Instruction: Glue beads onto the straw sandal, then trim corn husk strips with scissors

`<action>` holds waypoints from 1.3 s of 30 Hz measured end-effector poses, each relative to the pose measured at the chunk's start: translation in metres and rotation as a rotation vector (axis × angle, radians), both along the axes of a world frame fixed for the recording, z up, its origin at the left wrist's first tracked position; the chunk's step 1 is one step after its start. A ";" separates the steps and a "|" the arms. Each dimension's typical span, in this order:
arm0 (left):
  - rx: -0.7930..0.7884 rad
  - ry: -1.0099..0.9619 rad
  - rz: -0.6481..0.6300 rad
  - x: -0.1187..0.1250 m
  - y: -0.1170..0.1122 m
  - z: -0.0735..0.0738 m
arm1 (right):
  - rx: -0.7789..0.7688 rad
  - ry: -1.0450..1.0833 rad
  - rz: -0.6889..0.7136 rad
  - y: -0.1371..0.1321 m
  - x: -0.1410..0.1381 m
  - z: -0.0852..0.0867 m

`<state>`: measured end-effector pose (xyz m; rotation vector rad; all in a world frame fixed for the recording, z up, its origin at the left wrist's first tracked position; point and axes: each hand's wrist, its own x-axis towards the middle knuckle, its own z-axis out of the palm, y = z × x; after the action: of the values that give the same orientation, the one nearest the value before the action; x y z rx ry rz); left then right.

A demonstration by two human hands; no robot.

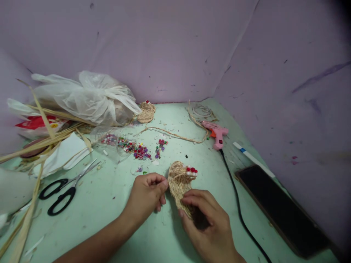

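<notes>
I see the right hand [210,217] grasping the woven slipper [177,184] at lower centre; the left hand [148,193] has fingers pinched at its edge, holding what I cannot tell. Squeezing too hard could bend the sole; snagging could loosen the red beads [192,170].

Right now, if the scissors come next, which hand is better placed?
Likely the left hand: the scissors lie on its side, nearer to it, while the right hand holds the woven slipper.
</notes>
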<state>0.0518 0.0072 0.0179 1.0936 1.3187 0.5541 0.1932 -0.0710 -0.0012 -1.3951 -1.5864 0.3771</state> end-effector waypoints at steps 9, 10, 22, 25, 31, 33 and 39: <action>0.274 0.141 0.142 -0.003 -0.002 -0.011 | -0.034 0.030 0.267 -0.001 0.001 0.000; 0.327 0.171 0.125 -0.003 -0.002 -0.012 | -0.032 0.028 0.278 -0.001 0.001 0.000; 0.349 0.240 0.083 -0.004 -0.003 -0.013 | -0.024 -0.063 -0.100 -0.001 0.006 -0.004; 0.246 0.136 0.064 -0.004 -0.009 -0.008 | -0.136 -0.248 -0.275 0.001 0.011 -0.009; 0.099 -0.084 0.129 0.000 -0.013 -0.003 | -0.272 0.027 -0.225 0.002 0.007 -0.013; 0.109 -0.149 0.151 0.002 -0.013 -0.006 | -0.360 0.309 -0.152 0.003 0.006 -0.011; 0.194 -0.284 0.265 0.005 -0.014 -0.013 | -0.424 0.999 -0.048 0.029 0.019 0.000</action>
<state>0.0568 -0.0070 0.0049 0.9580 1.1826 1.0148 0.2119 -0.0419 -0.0012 -1.2180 -0.6583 1.2111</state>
